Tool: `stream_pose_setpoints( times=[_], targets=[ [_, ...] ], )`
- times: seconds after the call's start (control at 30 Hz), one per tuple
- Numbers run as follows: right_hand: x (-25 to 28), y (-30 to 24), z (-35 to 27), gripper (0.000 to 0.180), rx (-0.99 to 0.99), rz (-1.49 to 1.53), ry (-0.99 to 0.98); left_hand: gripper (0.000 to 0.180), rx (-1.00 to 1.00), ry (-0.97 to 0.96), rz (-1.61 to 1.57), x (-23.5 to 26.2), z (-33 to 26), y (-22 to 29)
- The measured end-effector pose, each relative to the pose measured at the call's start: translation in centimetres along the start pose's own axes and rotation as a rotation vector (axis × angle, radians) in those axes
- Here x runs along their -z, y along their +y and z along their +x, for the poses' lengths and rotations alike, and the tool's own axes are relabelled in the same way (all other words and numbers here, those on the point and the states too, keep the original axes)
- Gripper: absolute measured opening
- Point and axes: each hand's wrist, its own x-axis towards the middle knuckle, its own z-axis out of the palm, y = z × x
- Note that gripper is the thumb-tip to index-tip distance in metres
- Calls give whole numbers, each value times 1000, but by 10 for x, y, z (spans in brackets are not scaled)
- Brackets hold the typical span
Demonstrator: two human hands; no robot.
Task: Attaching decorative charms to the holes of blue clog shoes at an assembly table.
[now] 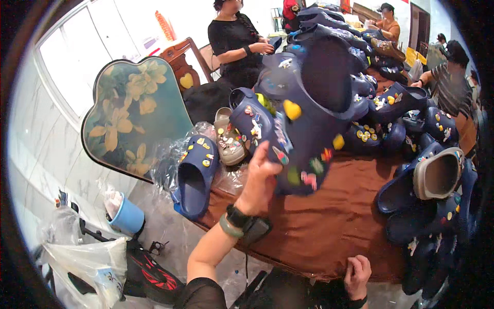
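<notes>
My left hand (261, 172) is closed on the edge of a large navy clog (316, 136), raised over the table with its opening toward the far side. Several colourful charms dot the clog's upper, among them a yellow heart (292, 109). Low at the table's front edge, my right hand (357, 274) is curled into a loose fist; whatever its fingers may hold is hidden. Left of the raised clog lie another navy clog (195, 170) and a grey-brown clog (231, 141), both with charms. Part of the pile behind is covered by the raised clog.
A brown cloth (329, 216) covers the table. Clogs are heaped at the back and right, including a taupe one (439, 174). A flower-patterned chair back (134, 113) and a blue bin (127, 215) stand left. Several people work around the table, one in black (231, 41).
</notes>
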Motion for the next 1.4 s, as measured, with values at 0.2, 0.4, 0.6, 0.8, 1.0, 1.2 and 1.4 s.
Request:
stream_pose_setpoints(
  times=[0.2, 0.4, 0.6, 0.8, 1.0, 1.2, 1.4],
  targets=[
    [2, 22, -5, 36, -328, 673, 259, 67, 440, -147, 54, 22, -85, -18],
    [43, 2, 22, 55, -488, 1333, 155, 60, 765, -357, 219, 42, -130, -37],
    [58, 5, -8, 60, -551, 1261, -9, 76, 727, -286, -54, 55, -129, -56],
    [26, -29, -28, 67, -560, 1119, 270, 85, 590, -344, -80, -12, -130, -70],
    [41, -50, -32, 69, 16, 663, -497, 94, 356, -193, 383, -16, -149, -123],
    [49, -22, -33, 12, -53, 510, -246, 67, 583, -426, 629, 11, -141, -73],
    [41, -8, 4, 18, -15, 373, -13, 37, 11, -256, 1510, 56, -137, -36]
  ],
)
